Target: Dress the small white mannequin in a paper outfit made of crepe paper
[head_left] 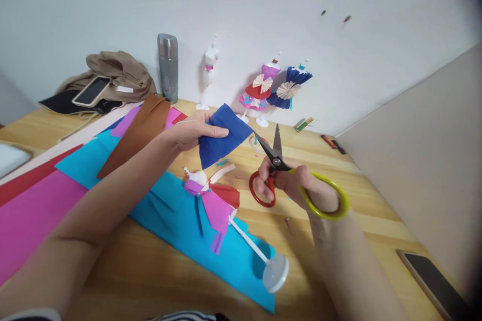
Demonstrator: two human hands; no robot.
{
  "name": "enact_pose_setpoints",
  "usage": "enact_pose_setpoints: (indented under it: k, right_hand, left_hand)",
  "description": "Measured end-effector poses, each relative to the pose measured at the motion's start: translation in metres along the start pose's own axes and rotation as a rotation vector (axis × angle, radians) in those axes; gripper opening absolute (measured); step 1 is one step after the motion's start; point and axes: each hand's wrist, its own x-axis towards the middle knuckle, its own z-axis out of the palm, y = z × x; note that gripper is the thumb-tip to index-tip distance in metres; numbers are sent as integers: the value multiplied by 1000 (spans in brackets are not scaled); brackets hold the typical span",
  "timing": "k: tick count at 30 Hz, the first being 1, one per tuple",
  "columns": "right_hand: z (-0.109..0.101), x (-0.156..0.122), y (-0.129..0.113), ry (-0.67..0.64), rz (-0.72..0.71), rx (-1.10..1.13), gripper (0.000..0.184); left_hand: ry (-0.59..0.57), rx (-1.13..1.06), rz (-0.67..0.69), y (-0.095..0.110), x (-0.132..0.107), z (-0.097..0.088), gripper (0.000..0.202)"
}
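Observation:
My left hand (192,133) pinches a folded dark blue paper (223,136) above the wooden table (158,266). My right hand (301,185) grips scissors (276,160) with one red and one yellow-green loop; the black blades are spread open and their tips sit just right of the blue paper's edge. Below the hands a small mannequin (216,200) in a purple and red paper dress lies on its side on a light blue sheet (176,215), its round white base (276,272) toward me.
Pink, red, brown and blue paper sheets (37,200) cover the left of the table. At the back wall stand a bare white mannequin (209,75), two dressed ones (274,88), a steel flask (167,66), and a brown cloth with a phone (92,90). Another phone (433,276) lies front right.

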Motion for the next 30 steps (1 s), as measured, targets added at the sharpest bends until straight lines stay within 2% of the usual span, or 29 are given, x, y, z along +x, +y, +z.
enact_pose_setpoints:
  k: [8,13,23,30]
  right_hand:
    - [-10,-3,9,-128,-26,-4,58]
    - [-11,-4,12,-73,-30,-15,56]
    - [-15,-2,19,-120,-100,33,58]
    - [-18,-4,23,-134,-86,40,58]
  left_hand:
    - [2,-50,-12,-3,2,1,52]
    - [-7,-30,-19,-6,3,0,55]
    - [-19,-98,-12,-8,4,-1,55]
    - [-40,-104,-9,-8,3,1,52]
